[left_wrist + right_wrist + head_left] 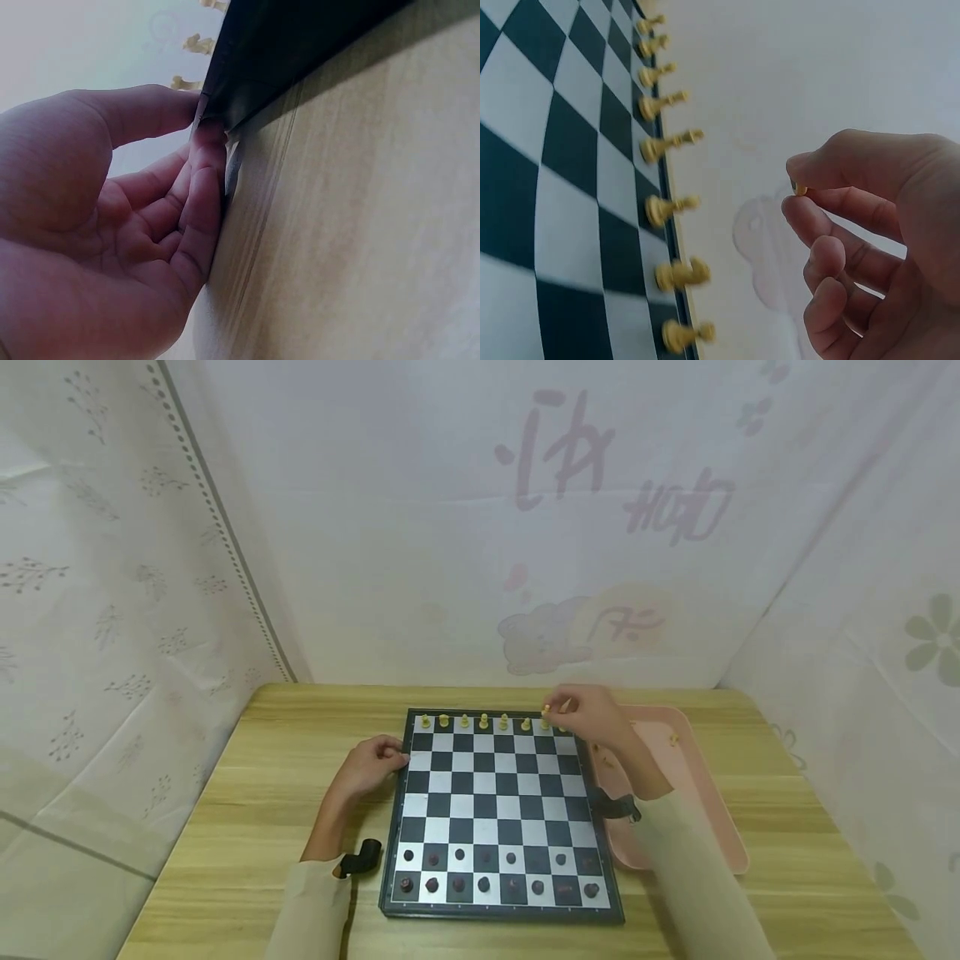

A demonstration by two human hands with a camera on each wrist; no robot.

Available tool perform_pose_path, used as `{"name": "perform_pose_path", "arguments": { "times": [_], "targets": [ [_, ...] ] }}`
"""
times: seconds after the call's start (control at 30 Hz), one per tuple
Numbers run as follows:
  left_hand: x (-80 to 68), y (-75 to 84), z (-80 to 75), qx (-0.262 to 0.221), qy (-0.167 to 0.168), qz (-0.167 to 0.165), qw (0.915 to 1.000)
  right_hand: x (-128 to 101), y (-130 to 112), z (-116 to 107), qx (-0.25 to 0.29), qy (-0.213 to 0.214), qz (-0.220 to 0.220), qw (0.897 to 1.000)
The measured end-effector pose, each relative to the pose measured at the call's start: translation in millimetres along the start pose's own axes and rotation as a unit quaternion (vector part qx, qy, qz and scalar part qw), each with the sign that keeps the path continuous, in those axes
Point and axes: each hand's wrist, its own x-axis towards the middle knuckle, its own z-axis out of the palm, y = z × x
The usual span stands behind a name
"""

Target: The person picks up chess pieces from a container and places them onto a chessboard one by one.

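Chessboard (483, 783): head view up, I have it at lower middle of the frame, flat on the wooden table (247, 827), yellow pieces (483, 722) along its upper edge, dark pieces (483, 884) across its two lowest rows
Pink tray (697, 777): same view, right beside the chessboard, small yellow things (673, 739) inside
Left hand (97, 217): over to the left wrist, I see thumb and fingers pinching the chessboard's edge, upper middle
Right hand (919, 202): right wrist now, right side of the frame, thumb and fingertip nipped on a small yellow piece (800, 189), mostly hidden
Yellow pieces: eight upright on the chessboard, left of that hand
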Motion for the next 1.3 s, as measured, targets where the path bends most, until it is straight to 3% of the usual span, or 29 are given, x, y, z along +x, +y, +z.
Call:
{"name": "perform_pose_path", "arguments": {
  "times": [0.4,1.03,1.3],
  "targets": [
    [1.2,0.3,-0.3,0.002,0.001,0.001,1.0,22.2,-32.0,37.5,-0.005,-0.045,-0.054,0.998],
    [-0.4,2.2,-0.7,0.0,0.001,0.003,1.0,49.0,-73.0,103.7,-0.072,-0.048,-0.14,0.986],
    [-0.4,1.0,0.0,-0.001,0.003,0.002,1.0,54.3,-85.2,125.0,-0.082,-0.066,-0.141,0.984]
  ]
}}
